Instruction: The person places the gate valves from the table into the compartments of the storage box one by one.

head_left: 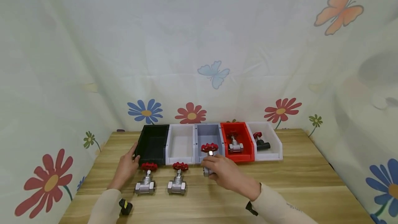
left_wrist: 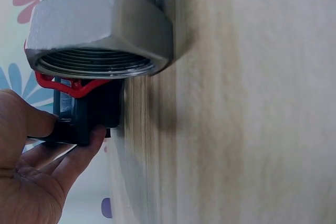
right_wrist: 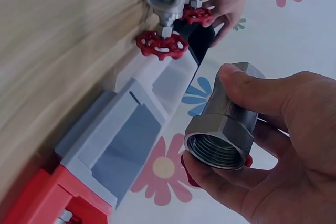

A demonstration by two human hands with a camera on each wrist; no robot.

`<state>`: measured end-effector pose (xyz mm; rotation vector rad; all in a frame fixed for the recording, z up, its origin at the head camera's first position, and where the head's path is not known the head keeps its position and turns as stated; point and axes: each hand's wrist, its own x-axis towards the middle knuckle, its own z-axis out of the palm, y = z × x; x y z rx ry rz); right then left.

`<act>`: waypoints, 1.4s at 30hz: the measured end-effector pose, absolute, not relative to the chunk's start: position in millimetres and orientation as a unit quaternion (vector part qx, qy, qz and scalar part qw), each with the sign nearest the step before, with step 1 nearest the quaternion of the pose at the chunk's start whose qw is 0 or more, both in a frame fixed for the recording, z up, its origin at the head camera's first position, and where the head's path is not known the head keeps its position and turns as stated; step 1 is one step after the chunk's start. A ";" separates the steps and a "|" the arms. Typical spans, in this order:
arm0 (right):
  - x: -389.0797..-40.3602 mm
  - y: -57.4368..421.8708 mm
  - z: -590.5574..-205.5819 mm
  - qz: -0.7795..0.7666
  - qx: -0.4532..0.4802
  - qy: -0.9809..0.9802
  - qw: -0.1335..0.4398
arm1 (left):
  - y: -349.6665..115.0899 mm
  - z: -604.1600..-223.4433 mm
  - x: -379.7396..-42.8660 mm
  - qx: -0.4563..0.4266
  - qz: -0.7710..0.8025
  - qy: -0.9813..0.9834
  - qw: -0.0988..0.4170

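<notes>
My right hand [head_left: 224,172] grips a metal gate valve [right_wrist: 220,124] by its body, thumb on one side and fingers round the other. The valve's red handwheel [head_left: 209,147] overlaps the grey bin [head_left: 207,129] in the head view. At the far left, my left hand [head_left: 126,163] holds the side wall of the black bin [head_left: 155,155] between thumb and fingers. Two more gate valves with red handwheels, one on the left [head_left: 145,184] and one beside it [head_left: 177,184], stand on the table in front of the black and white bins.
Five bins stand in a row along the back of the wooden table [head_left: 298,182]. A white bin [head_left: 180,144] is second from left. The red bin [head_left: 242,130] contains a metal valve [head_left: 235,146]; the right white bin [head_left: 273,153] contains a dark valve [head_left: 262,145]. A flowered curtain hangs behind.
</notes>
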<state>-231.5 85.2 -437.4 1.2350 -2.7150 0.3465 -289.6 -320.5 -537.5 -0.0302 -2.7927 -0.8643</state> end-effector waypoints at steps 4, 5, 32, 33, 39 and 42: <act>-237.3 85.8 -431.0 0.119 0.413 -0.900 0.073 | -321.7 -539.0 -289.2 -0.011 -0.294 -0.949 0.110; -238.7 86.0 -429.9 0.119 0.411 -0.901 0.070 | -321.8 -538.9 -289.0 -0.011 -0.295 -0.949 0.109; -291.1 80.9 -418.8 0.133 0.376 -0.914 0.072 | -320.9 -537.4 -289.1 -0.013 -0.302 -0.946 0.116; -293.0 80.1 -419.0 0.133 0.373 -0.915 0.071 | -321.1 -537.4 -289.3 -0.012 -0.303 -0.946 0.116; -304.2 74.6 -422.1 0.135 0.357 -0.923 0.057 | -320.9 -537.8 -289.4 -0.008 -0.301 -0.947 0.108; -309.7 72.2 -425.3 0.134 0.348 -0.927 0.047 | -320.7 -538.3 -289.3 -0.007 -0.301 -0.948 0.105</act>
